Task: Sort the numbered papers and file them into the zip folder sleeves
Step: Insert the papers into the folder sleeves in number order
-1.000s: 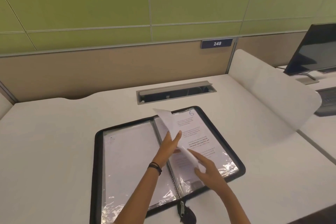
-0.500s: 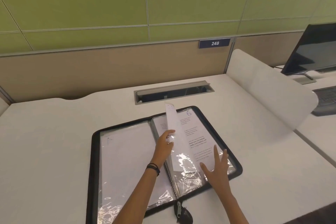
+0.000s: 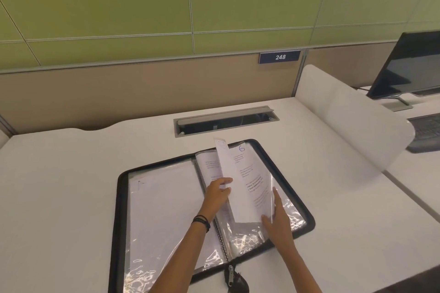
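Observation:
A black zip folder [image 3: 119, 197] lies open on the white desk, its clear sleeves glinting. The left sleeve [image 3: 164, 209] holds a white sheet. On the right page lies a printed paper marked 6 [image 3: 250, 173]. My left hand [image 3: 217, 194] pinches a loose white paper [image 3: 223, 162] that stands nearly on edge above the right page. My right hand [image 3: 277, 216] rests with spread fingers on the right sleeve, lifting its clear edge beside the loose paper's lower end.
A grey cable hatch [image 3: 226, 121] is set into the desk behind the folder. A white rounded divider [image 3: 352, 114] stands at the right, with a monitor [image 3: 409, 66] and keyboard [image 3: 426, 131] beyond it. The zip pull [image 3: 231, 278] hangs at the folder's near edge.
My left hand has swung the loose paper from tilted left to nearly upright over the right page. My right hand let go of it and moved right onto the sleeve's edge.

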The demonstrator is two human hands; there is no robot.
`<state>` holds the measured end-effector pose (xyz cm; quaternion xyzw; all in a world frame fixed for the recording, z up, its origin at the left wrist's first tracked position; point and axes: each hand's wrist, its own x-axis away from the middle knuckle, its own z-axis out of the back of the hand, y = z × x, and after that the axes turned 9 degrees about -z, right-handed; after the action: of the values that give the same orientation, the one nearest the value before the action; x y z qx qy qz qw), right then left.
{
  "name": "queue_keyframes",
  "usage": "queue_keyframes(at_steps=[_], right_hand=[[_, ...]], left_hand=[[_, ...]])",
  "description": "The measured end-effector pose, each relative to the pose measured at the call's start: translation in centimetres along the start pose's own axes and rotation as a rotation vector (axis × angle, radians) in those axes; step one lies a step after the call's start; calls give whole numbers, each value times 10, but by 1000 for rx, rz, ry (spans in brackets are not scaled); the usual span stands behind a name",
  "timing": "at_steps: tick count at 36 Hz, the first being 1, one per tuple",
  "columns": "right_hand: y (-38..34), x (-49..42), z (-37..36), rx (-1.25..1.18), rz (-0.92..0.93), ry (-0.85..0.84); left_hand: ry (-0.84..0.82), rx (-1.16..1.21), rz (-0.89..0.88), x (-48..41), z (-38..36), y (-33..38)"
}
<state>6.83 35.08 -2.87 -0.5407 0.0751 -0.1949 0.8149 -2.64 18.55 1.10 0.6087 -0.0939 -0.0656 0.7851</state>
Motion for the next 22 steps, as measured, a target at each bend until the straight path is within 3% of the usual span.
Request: queue_keyframes(at_steps=[11,14,18,22], right_hand=[[-22,16,-1,-129,9,-318],[-18,14,1,-150,30,-195],[5,-1,3,144,11,162],[20,-3,3,253,-53,119]], left_hand=[[-7,44,-58,4,-2,16],[16,-8,-66,0,1,14],[21,10,-74,-1,6,11],[-10,-16,-87,-2,9,9]])
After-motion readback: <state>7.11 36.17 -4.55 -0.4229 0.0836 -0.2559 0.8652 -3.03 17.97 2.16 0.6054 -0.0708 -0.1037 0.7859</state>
